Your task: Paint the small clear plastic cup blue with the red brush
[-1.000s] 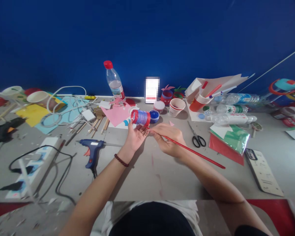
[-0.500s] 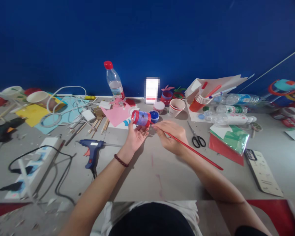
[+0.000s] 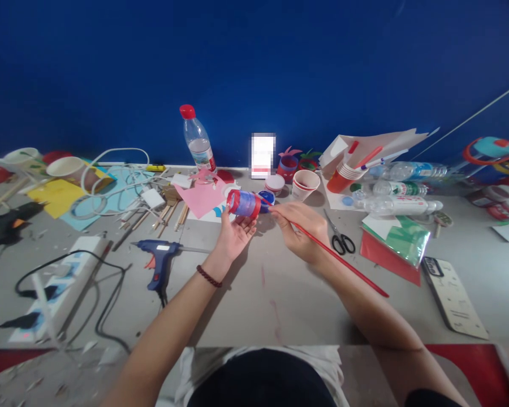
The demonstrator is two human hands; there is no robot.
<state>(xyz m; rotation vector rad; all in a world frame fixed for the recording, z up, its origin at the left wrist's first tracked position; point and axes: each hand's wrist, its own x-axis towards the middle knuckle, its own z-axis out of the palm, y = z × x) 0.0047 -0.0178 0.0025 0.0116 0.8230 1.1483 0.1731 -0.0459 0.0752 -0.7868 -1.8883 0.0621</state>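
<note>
My left hand (image 3: 233, 237) holds a small cylinder (image 3: 246, 204), red at both ends with a blue-purple painted band, lying sideways above the table. The thumb is at its left end and the other fingers are under it. In my right hand (image 3: 303, 229) is a long red paintbrush (image 3: 343, 263), pinched near its front, the handle slanting down to the right. Its tip is by an open jar of blue paint (image 3: 268, 198), just right of the cylinder. Whether the bristles touch the paint I cannot make out.
A pink-lidded jar (image 3: 274, 183) and white paper cup (image 3: 305, 185) stand behind. Scissors (image 3: 343, 243) lie right, near plastic bottles (image 3: 402, 204). At left are a blue glue gun (image 3: 159, 260), pink paper (image 3: 197, 198) and a power strip (image 3: 61, 288). A red-capped bottle (image 3: 199, 144) stands upright.
My right hand has moved slightly right and away from the cylinder, bringing the brush tip to the blue paint jar. The cylinder has turned slightly in my left hand.
</note>
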